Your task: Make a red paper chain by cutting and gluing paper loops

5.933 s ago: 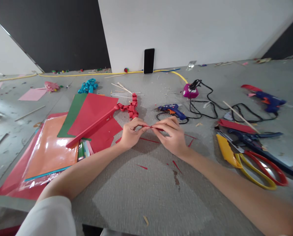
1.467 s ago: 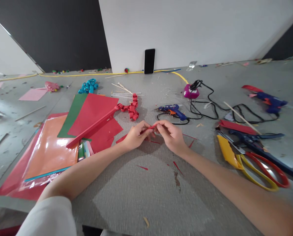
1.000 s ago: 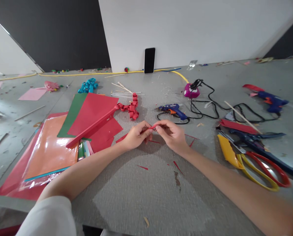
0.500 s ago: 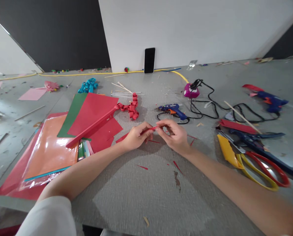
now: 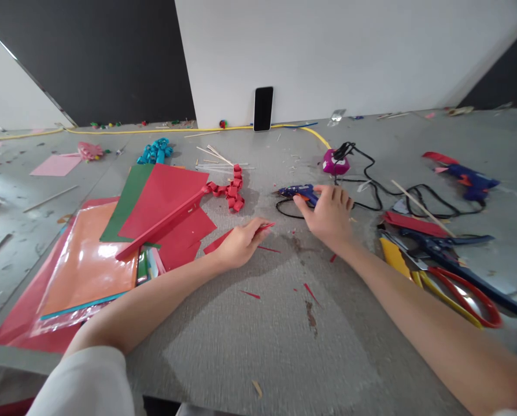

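My left hand (image 5: 241,242) is closed, pinching a folded red paper strip (image 5: 266,226) whose end sticks out past the fingertips. To the upper right, my right hand (image 5: 331,215) has its fingers curled over the handle of a blue hot glue gun (image 5: 295,190), with the thumb on the near side. The gun lies on the table, nozzle pointing left, and its handle is mostly covered by the hand. Just beyond my left hand is a curly red paper chain (image 5: 235,190). Thin red paper scraps (image 5: 250,294) lie in front of the hands.
Red sheets (image 5: 167,199) and a plastic packet of orange paper (image 5: 89,254) spread on the left. Scissors (image 5: 466,294), pliers (image 5: 440,245) and a second glue gun (image 5: 469,176) lie right. Black cords run from a purple power socket (image 5: 335,162). A phone (image 5: 263,108) leans against the wall.
My right hand has let go of the red paper strip and moved up and right onto the glue gun's handle. My left hand still holds the strip in about the same place.
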Motion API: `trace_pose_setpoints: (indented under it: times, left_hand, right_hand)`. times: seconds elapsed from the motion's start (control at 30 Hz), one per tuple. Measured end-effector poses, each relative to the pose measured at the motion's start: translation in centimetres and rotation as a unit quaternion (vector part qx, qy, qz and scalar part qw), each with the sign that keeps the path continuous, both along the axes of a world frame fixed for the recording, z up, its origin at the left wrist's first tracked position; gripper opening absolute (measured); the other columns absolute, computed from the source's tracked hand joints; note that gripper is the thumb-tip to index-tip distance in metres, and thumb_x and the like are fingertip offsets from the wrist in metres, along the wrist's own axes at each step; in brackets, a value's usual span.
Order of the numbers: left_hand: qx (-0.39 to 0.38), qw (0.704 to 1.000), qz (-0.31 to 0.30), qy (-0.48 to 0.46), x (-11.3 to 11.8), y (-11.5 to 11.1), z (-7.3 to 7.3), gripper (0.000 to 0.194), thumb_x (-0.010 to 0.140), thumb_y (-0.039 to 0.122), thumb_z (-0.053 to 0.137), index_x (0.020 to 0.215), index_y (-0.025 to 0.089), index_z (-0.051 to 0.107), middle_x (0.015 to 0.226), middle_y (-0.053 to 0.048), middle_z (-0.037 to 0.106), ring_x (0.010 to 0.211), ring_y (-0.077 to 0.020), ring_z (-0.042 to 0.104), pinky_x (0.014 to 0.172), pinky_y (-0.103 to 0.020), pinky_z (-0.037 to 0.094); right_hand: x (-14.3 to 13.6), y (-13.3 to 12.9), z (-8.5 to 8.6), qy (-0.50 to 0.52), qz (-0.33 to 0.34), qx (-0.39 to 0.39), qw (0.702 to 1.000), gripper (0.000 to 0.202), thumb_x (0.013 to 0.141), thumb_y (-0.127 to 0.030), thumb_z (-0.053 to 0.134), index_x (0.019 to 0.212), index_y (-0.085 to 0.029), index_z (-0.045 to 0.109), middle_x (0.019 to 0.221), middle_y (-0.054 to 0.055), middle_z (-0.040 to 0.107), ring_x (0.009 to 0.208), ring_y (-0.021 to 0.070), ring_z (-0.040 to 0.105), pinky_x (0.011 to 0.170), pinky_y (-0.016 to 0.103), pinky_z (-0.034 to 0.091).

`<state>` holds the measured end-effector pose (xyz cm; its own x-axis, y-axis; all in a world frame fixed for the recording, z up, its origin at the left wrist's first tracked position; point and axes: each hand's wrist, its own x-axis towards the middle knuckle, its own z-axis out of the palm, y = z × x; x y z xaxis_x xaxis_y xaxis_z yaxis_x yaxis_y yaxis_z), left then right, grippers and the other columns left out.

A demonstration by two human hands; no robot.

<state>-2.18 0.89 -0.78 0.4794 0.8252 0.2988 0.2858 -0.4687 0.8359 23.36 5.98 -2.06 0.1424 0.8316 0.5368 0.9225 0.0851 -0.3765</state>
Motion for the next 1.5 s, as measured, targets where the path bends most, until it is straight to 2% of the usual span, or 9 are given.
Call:
trace_pose_setpoints:
  times: [0.2, 0.4, 0.5, 0.6, 0.8, 0.93, 1.07, 1.27, 1.5]
  left_hand:
    - [-0.032, 0.999, 0.011, -0.001, -0.1, 0.0, 0.8, 0.057, 0.111, 0.058, 0.029, 0.107, 0.015, 0.067, 0.083, -0.003, 0.059, 0.074, -0.0152, 0.054, 0.076, -0.028, 0.043]
    - [-0.052, 0.998, 0.015, -0.015, 0.0, 0.3, 0.7, 0.051, 0.110, 0.057, 0.034, 0.091, 0.017, 0.060, 0.076, 0.001, 0.050, 0.068, -0.0126, 0.043, 0.069, -0.026, 0.036]
    - [-0.082, 0.996, 0.019, -0.035, 0.0, 0.5, 0.4, 0.048, 0.109, 0.056, 0.037, 0.090, 0.017, 0.059, 0.075, 0.002, 0.045, 0.067, -0.0123, 0.040, 0.067, -0.027, 0.033]
    - [-0.120, 0.988, 0.009, -0.094, 0.0, 0.8, 0.0, 0.050, 0.109, 0.058, 0.035, 0.089, 0.017, 0.057, 0.078, 0.001, 0.047, 0.069, -0.0124, 0.040, 0.067, -0.027, 0.033]
    - [-0.159, 0.976, 0.012, -0.149, 0.2, 1.3, -0.6, 0.054, 0.103, 0.067, 0.044, 0.082, 0.018, 0.053, 0.075, 0.002, 0.043, 0.066, -0.0115, 0.036, 0.062, -0.026, 0.029]
    - [-0.182, 0.969, 0.013, -0.168, 0.2, 1.4, -0.5, 0.058, 0.098, 0.074, 0.051, 0.080, 0.019, 0.051, 0.071, 0.003, 0.039, 0.062, -0.0107, 0.033, 0.059, -0.027, 0.026]
    - [-0.210, 0.955, 0.007, -0.208, 0.2, 1.4, -0.2, 0.064, 0.094, 0.080, 0.051, 0.079, 0.019, 0.051, 0.068, 0.004, 0.036, 0.059, -0.0098, 0.028, 0.057, -0.027, 0.023]
    - [-0.217, 0.952, 0.007, -0.214, 0.3, 1.5, -0.5, 0.063, 0.090, 0.080, 0.060, 0.078, 0.018, 0.052, 0.067, 0.005, 0.036, 0.058, -0.0089, 0.027, 0.056, -0.027, 0.020]
    - [-0.214, 0.954, 0.000, -0.211, 0.2, 1.3, -0.3, 0.064, 0.093, 0.080, 0.056, 0.080, 0.017, 0.056, 0.065, 0.004, 0.035, 0.059, -0.0099, 0.028, 0.057, -0.026, 0.021]
  right_hand:
    - [1.0, 1.4, -2.3, -0.047, -0.036, -0.066, 0.996, 0.055, 0.098, -0.058, 0.058, 0.125, -0.010, 0.058, 0.119, 0.026, 0.066, 0.115, 0.0408, 0.058, 0.099, 0.058, 0.042]
    - [1.0, 1.3, -2.3, -0.045, -0.040, -0.085, 0.995, 0.051, 0.102, -0.052, 0.050, 0.123, -0.007, 0.062, 0.117, 0.028, 0.066, 0.114, 0.0428, 0.060, 0.100, 0.062, 0.041]
    - [1.0, 1.4, -2.0, 0.016, -0.028, -0.025, 0.999, 0.051, 0.101, -0.055, 0.048, 0.122, -0.011, 0.061, 0.117, 0.027, 0.066, 0.115, 0.0416, 0.061, 0.101, 0.062, 0.043]
    - [0.8, 1.0, -1.3, 0.088, 0.024, 0.038, 0.995, 0.050, 0.098, -0.061, 0.053, 0.119, -0.017, 0.061, 0.115, 0.022, 0.069, 0.111, 0.0380, 0.063, 0.100, 0.059, 0.047]
    - [-1.0, -0.8, 0.7, 0.249, 0.108, 0.069, 0.960, 0.044, 0.092, -0.059, 0.067, 0.116, -0.023, 0.059, 0.098, 0.008, 0.071, 0.084, 0.0245, 0.066, 0.080, 0.042, 0.055]
    - [-2.1, -2.0, 1.9, 0.214, 0.149, 0.042, 0.965, 0.034, 0.089, -0.055, 0.070, 0.099, -0.024, 0.059, 0.077, 0.000, 0.060, 0.068, 0.0192, 0.056, 0.068, 0.036, 0.049]
    - [-2.5, -2.8, 2.5, 0.206, 0.169, 0.047, 0.963, 0.036, 0.088, -0.058, 0.070, 0.091, -0.025, 0.056, 0.078, 0.001, 0.061, 0.069, 0.0195, 0.056, 0.069, 0.036, 0.048]
    - [-2.6, -2.8, 1.9, 0.211, 0.157, 0.054, 0.963, 0.037, 0.087, -0.059, 0.072, 0.092, -0.025, 0.058, 0.075, 0.001, 0.062, 0.068, 0.0197, 0.057, 0.070, 0.036, 0.049]
    - [-2.8, -2.8, 1.6, 0.216, 0.159, 0.043, 0.962, 0.037, 0.087, -0.058, 0.072, 0.093, -0.024, 0.058, 0.076, 0.001, 0.062, 0.069, 0.0199, 0.058, 0.071, 0.036, 0.049]
